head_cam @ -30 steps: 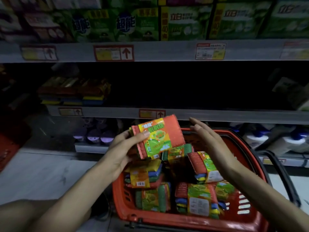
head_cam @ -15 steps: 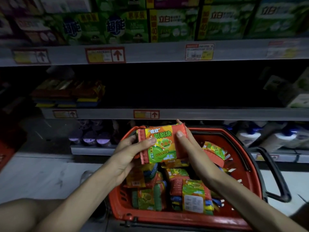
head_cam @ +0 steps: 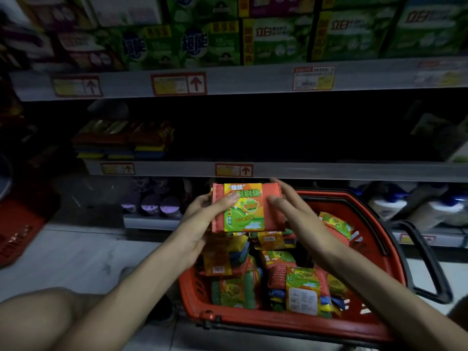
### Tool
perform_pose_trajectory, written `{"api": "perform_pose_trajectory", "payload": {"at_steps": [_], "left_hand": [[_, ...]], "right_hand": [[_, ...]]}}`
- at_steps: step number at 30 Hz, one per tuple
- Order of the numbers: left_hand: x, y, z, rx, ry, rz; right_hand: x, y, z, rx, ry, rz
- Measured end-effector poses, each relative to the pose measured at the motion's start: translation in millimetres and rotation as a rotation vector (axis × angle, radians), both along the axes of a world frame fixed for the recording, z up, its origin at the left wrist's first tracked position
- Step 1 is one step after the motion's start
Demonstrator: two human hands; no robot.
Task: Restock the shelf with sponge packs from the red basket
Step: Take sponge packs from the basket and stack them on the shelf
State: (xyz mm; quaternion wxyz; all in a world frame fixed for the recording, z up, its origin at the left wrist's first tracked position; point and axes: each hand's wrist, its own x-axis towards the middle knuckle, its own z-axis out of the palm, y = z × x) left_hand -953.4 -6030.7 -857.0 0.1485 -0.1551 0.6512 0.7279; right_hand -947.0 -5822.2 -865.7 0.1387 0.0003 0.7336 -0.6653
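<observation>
An orange sponge pack with a green and yellow label is held upright above the red basket. My left hand grips its left edge, thumb across the front. My right hand holds its right edge, thumb on the front and fingers stretched behind it. Several more sponge packs lie piled in the basket. A stack of sponge packs sits at the left of the dark middle shelf.
Green and purple boxes fill the top shelf. Purple-capped items and white bottles stand on the low shelf. The basket's black handle hangs to the right. A red object lies at the far left on the floor.
The pack has been turned upright and lifted toward the shelf. My right hand came from apart to take hold of its right edge.
</observation>
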Motion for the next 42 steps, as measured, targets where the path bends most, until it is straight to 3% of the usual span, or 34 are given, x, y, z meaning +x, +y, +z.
{"api": "perform_pose_trajectory", "payload": {"at_steps": [5, 11, 20, 26, 34, 42], "left_hand": [[-5.1, -23.8, 13.3, -0.028, 0.092, 0.053], [-18.6, -42.0, 19.3, -0.112, 0.217, 0.151], [-13.1, -72.4, 3.6, -0.267, 0.340, 0.267], [-17.5, -80.1, -9.5, -0.341, 0.362, 0.191], [-54.9, -94.5, -15.3, -0.370, 0.381, 0.226], [-96.5, -92.0, -18.2, -0.279, 0.421, 0.359]], "right_hand": [[4.6, -5.6, 16.2, 0.048, 0.233, -0.040], [0.1, -38.3, 19.1, 0.003, 0.159, -0.115], [-32.7, -109.1, -4.7, -0.450, -0.029, -0.388], [-59.3, -153.2, -19.3, -0.550, -0.019, -0.490], [-86.5, -188.6, -32.9, -0.099, 0.253, -0.628], [-109.6, -204.3, -29.3, -0.028, 0.353, -0.588]]}}
